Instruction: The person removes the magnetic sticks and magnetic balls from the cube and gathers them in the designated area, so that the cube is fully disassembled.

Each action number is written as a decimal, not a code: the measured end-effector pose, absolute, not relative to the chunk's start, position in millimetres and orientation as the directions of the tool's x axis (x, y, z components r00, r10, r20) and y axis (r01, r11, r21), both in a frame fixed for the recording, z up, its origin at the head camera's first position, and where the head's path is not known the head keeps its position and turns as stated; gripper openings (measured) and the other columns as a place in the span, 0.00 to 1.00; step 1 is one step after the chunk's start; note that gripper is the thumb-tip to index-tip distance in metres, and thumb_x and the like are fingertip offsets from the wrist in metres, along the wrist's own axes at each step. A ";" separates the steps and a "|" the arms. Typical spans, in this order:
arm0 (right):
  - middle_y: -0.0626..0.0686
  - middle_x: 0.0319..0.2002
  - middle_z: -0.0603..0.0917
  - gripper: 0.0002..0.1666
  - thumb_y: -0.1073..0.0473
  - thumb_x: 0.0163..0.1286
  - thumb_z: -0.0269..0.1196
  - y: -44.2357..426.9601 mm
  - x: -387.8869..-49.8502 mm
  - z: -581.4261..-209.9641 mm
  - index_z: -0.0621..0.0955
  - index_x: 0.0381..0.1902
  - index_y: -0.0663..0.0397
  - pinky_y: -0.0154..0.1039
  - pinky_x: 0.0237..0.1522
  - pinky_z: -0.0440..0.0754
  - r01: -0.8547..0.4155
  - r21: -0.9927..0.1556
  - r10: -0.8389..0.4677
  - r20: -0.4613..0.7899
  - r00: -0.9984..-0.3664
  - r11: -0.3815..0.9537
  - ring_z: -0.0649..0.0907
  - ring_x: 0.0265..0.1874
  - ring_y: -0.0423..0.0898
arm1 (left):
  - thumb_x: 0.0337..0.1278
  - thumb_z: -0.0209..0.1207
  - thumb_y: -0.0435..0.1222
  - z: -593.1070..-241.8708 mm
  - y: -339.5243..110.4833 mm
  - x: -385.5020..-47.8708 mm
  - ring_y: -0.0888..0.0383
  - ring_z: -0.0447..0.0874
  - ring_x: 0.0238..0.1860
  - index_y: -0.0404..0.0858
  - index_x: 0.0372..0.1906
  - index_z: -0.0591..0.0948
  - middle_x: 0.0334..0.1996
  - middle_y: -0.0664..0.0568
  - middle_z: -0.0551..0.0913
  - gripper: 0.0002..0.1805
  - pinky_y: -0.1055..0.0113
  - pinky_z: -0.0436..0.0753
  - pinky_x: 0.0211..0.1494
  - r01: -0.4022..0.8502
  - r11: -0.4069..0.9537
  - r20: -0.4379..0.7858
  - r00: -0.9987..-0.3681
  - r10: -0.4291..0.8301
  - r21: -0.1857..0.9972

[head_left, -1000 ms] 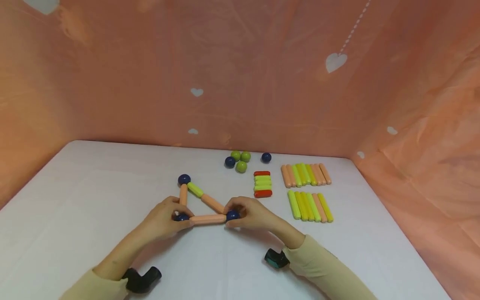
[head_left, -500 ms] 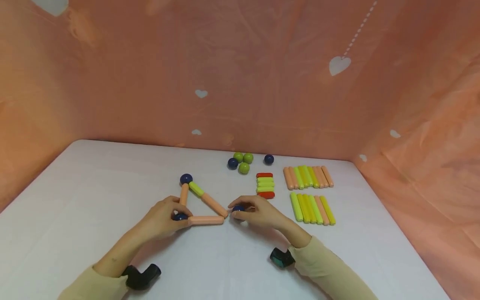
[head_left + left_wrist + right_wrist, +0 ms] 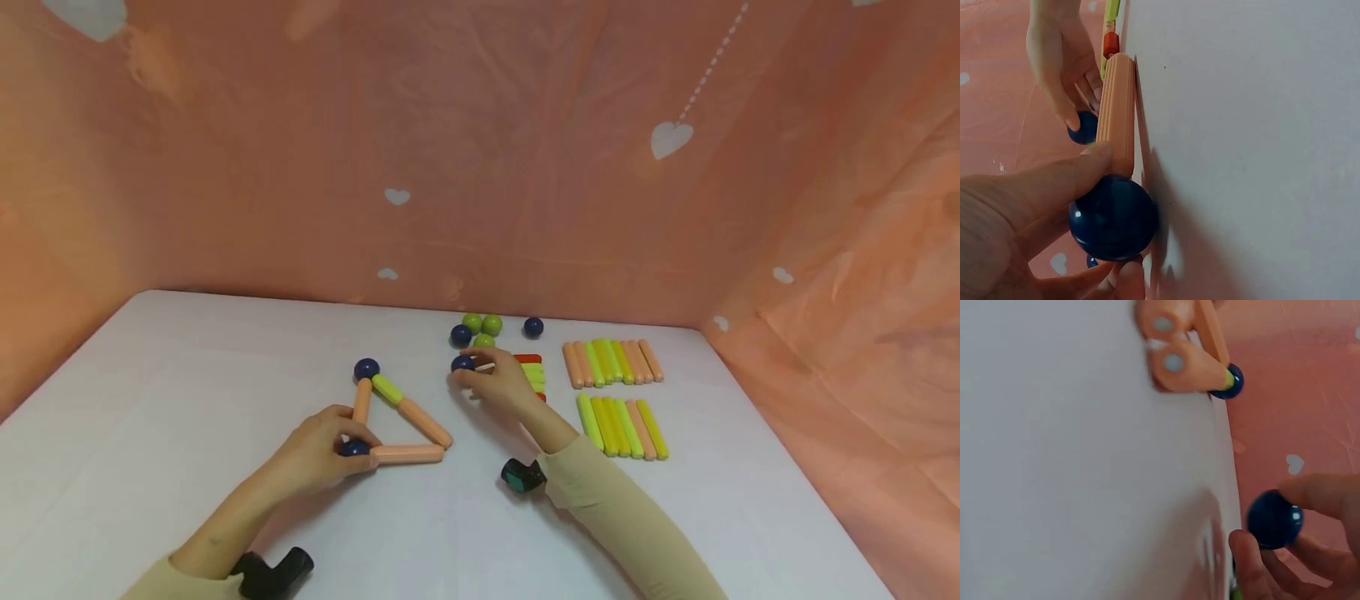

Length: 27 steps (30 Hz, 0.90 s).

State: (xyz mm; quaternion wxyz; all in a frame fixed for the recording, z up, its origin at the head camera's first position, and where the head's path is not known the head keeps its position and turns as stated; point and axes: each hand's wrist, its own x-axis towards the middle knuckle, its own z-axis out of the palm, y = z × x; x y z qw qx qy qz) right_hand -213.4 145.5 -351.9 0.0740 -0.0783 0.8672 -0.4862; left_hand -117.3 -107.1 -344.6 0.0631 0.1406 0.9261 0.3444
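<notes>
My left hand [image 3: 318, 450] grips a dark blue ball [image 3: 1113, 219] at the near-left corner of a triangle of toy building rods, its thumb on the peach rod [image 3: 408, 454] along the near side. A second peach rod [image 3: 362, 400] runs up to another blue ball [image 3: 367, 369]. From there a short lime rod [image 3: 387, 389] and a longer peach rod [image 3: 425, 422] slant down to the right. At that right corner two rod ends lie close together, with grey round tips in the right wrist view. My right hand [image 3: 498, 383] pinches a separate blue ball [image 3: 1274, 520] between thumb and fingers.
Green balls [image 3: 472, 323] and a blue ball [image 3: 461, 336] cluster behind my right hand, with another blue ball [image 3: 533, 327] farther right. Short red and lime rods [image 3: 534, 371] are partly covered by that hand. Two rows of longer rods [image 3: 613, 362] lie at the right.
My right hand has pulled the blue ball off the triangle's right corner and carried it away toward the back of the table. My left hand keeps its grip at the left corner.
</notes>
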 end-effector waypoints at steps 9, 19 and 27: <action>0.59 0.46 0.83 0.23 0.58 0.61 0.67 126.3 -228.9 -352.9 0.79 0.54 0.57 0.41 0.45 0.81 -0.127 -0.742 -0.172 0.017 -0.985 0.659 0.81 0.43 0.51 | 0.48 0.70 0.37 -341.9 -122.6 -117.1 0.44 0.80 0.47 0.42 0.46 0.85 0.58 0.28 0.70 0.17 0.49 0.81 0.46 0.256 0.673 -0.059 -0.911 0.407 0.694; 0.61 0.51 0.82 0.28 0.60 0.61 0.67 140.3 -220.7 -356.3 0.77 0.59 0.58 0.42 0.43 0.81 -0.221 -0.701 -0.190 0.123 -0.974 0.678 0.83 0.41 0.51 | 0.50 0.67 0.31 -336.3 -117.7 -114.5 0.46 0.82 0.45 0.41 0.45 0.86 0.56 0.30 0.75 0.14 0.53 0.83 0.45 0.198 0.645 -0.103 -0.912 0.398 0.738; 0.63 0.50 0.79 0.26 0.63 0.59 0.67 132.5 -200.9 -347.9 0.78 0.57 0.59 0.38 0.36 0.78 -0.313 -0.669 -0.224 0.220 -0.950 0.674 0.82 0.36 0.51 | 0.51 0.67 0.32 -334.8 -116.1 -116.9 0.48 0.83 0.43 0.41 0.45 0.86 0.54 0.33 0.77 0.14 0.56 0.84 0.43 0.199 0.650 -0.092 -0.918 0.385 0.734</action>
